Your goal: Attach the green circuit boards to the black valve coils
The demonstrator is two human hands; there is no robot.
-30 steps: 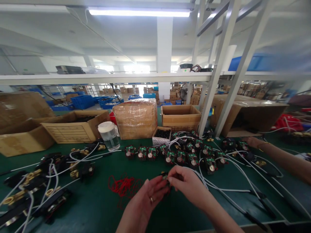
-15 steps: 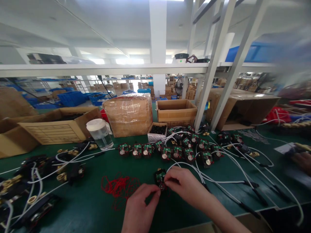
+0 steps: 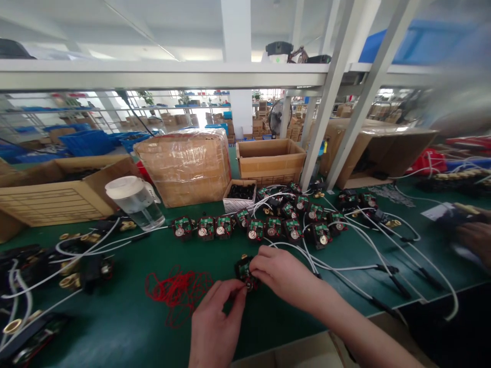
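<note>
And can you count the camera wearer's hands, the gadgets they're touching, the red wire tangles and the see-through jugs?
Left hand and right hand: 2
Gadget: 1
Red wire tangle: 1
See-through jug: 1
Total: 5

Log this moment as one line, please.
left hand: at near edge of circuit unit | right hand: at its right side | grips: unclear | red wires: on green tabletop, left of unit

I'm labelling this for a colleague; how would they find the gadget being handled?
Start at the big taped box at the back of the green table, then come forward to the row of gadgets. The handled gadget is nearer the camera, between left hand and right hand. Unlike those in the row, it sits apart, touched by both hands.
</note>
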